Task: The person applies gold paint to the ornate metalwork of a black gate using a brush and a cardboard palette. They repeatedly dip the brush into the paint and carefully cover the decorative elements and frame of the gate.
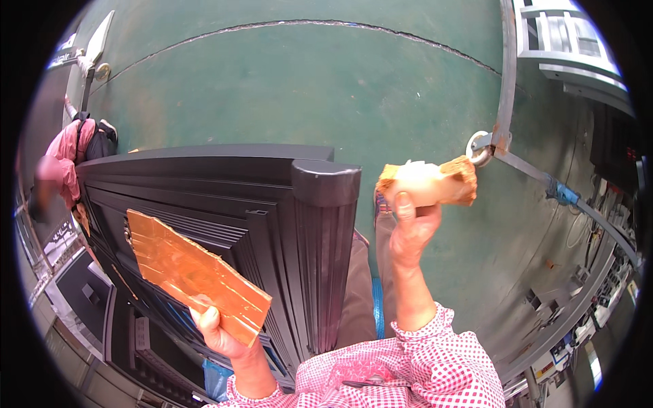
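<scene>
left hand [221, 333] pinches copper-coloured plate [194, 272] (tilted) | right hand [411, 228] grips pale foam-like wad [428, 182], possibly a sponge | plate not yet touched by wad | black ribbed cabinet [272, 224] below

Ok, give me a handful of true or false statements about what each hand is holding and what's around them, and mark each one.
1. The left hand holds a flat copper-coloured board. True.
2. The right hand is empty. False: its fingers grip a pale sponge-like block with brown ends.
3. A black ribbed machine housing sits between the two hands. True.
4. The floor is red. False: it is green, with a curved crack.
5. Both sleeves are plain white. False: the sleeve is pink-and-white checked.
</scene>
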Motion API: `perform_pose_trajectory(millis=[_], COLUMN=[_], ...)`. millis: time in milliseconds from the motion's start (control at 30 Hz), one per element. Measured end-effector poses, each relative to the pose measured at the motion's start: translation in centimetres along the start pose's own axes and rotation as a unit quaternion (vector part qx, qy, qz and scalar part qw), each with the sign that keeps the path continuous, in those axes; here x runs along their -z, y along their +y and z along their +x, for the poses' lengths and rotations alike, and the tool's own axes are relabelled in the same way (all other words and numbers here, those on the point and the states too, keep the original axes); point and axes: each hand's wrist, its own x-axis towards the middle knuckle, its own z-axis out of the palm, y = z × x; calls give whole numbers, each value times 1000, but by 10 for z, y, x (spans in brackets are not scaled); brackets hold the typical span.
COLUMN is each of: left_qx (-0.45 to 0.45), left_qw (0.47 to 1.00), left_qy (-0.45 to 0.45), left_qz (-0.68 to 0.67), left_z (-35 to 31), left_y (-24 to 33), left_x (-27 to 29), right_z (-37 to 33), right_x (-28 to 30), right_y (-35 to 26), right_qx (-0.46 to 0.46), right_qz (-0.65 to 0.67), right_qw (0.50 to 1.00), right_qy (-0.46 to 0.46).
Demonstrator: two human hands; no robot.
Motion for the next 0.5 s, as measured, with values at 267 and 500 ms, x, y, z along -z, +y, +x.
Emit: perform_pose_trajectory(millis=[267, 500], left_qx=[18, 20], left_qw=[996, 996], left_qy=[-67, -60], left_qz=[-62, -70], left_z=[-3, -6], left_y=[-3, -6], left_x=[-18, -17], right_z=[-11, 5], right_x=[-4, 10], right_y=[7, 23], right_qx=[18, 9], right_qz=[-12, -79], right_qw=[1000, 991], right_qy=[-20, -111])
